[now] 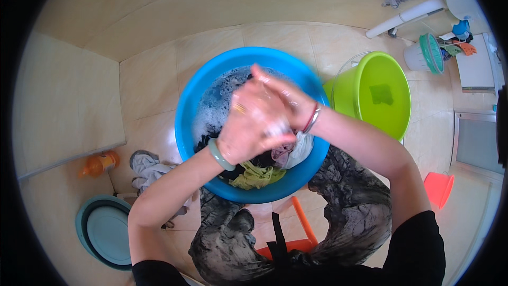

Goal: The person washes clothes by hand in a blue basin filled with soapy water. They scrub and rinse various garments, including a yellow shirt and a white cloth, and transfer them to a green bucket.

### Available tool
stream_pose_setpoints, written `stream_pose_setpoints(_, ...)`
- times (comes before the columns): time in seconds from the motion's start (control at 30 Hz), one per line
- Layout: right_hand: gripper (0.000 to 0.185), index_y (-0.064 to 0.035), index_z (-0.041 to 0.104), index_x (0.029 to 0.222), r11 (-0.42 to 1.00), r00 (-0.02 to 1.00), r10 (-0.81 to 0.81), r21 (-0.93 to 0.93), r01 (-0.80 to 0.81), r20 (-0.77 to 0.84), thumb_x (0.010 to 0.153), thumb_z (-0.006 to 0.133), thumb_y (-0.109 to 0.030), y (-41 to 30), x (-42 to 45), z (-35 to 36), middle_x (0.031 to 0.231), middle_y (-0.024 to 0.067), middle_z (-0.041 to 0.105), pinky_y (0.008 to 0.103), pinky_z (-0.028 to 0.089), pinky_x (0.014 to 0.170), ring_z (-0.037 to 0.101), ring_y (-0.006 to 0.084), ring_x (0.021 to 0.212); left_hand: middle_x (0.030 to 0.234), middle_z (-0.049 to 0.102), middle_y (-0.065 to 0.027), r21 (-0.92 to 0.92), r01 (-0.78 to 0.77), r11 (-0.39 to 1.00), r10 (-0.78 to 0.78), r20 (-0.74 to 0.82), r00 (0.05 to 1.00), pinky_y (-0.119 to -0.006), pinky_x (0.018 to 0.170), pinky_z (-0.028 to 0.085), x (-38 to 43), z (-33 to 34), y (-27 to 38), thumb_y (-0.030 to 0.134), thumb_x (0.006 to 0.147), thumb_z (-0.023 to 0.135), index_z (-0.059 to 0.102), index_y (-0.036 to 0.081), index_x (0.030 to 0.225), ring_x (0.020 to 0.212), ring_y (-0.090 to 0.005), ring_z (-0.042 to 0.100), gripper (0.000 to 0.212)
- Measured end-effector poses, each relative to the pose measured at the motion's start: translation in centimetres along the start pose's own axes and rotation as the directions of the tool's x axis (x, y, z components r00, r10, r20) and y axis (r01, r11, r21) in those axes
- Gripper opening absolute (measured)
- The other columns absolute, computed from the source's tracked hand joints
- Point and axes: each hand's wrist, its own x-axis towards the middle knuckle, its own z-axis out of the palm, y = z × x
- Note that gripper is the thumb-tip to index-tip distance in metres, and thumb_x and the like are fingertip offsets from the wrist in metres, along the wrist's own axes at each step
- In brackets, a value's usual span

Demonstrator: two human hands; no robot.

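A round blue plastic basin (254, 196) stands before me, holding sudsy water (216, 101) and wet clothes. Over it my two hands are pressed together, blurred and wet with foam. My left hand (256, 121), with a ring and a pale green bangle at the wrist, crosses in from the lower left. From the right comes my right hand (287, 97), with a silver bangle and a red cord, partly hidden behind the other. Whether anything small lies between the palms cannot be told. Below them in the basin are a yellow-green cloth (256, 176), a mauve cloth (281, 153), a white cloth (302, 151) and dark fabric.
A lime-green tub (403, 115) adjoins the basin's right side. Left lie a white-grey cloth heap (151, 169), an orange bottle (99, 163) and a grey-green collapsible basin (81, 222). An orange-red stool (304, 222) is between my legs. A lined bin (414, 55) and a coral-red container (436, 186) stand farther right.
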Motion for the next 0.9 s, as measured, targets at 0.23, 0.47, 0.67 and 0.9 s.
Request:
stream_pose_setpoints(0.23,0.038,-0.0013,0.054,0.12,0.794,0.941,-0.325,-0.568,0.216,-0.096,0.091,0.065,-0.024,-6.6,-5.8,-0.8,0.104,0.0061,0.063,0.0308,0.053,0.079,0.063,0.0135,0.096,0.106,0.059,-0.007,-0.491,0.858,0.154,-0.761,0.495,0.419,-0.022,0.069,0.051,4.4,-0.1,-2.1,0.041,0.091,0.063,0.044,0.001,0.127,0.089,-0.0122,0.061,0.057)
stream_pose_setpoints(0.47,0.025,-0.0047,0.063,0.102,0.439,0.815,-0.573,-0.871,0.22,-0.083,0.088,0.068,-0.026,-9.9,-13.4,-3.3,0.084,-0.0004,0.064,0.021,0.046,0.062,0.059,0.0053,0.072,0.104,0.06,-0.0071,-0.473,0.862,0.18,-0.548,0.68,0.487,-0.024,0.07,0.053,6.2,4.2,-1.6,0.044,0.092,0.06,0.048,0.003,0.126,0.097,-0.013,0.059,0.055)
stream_pose_setpoints(0.67,0.022,-0.0031,0.065,0.091,0.183,0.695,-0.654,-0.954,-0.238,-0.299,0.09,0.066,-0.025,-13.9,-22.0,-9.6,0.082,-0.0002,0.063,0.0225,0.047,0.065,0.058,0.0045,0.076,0.138,0.045,-0.0165,-0.605,0.744,0.282,-0.356,0.654,0.667,-0.029,0.076,0.054,9.0,13.0,3.1,0.029,0.092,0.063,0.032,0.012,0.146,0.106,-0.0202,0.059,0.064)
stream_pose_setpoints(0.9,0.032,-0.0009,0.064,0.085,0.039,0.547,-0.789,-0.912,-0.409,-0.279,0.077,0.074,-0.03,-12.6,-25.9,-17.5,0.077,0.0122,0.065,0.0323,0.05,0.064,0.062,0.0204,0.069,0.14,0.044,-0.0203,-0.403,0.664,0.631,-0.315,0.648,0.693,-0.037,0.094,0.047,10.5,25.1,6.7,0.015,0.076,0.074,0.028,0.01,0.147,0.112,-0.0297,0.057,0.085)
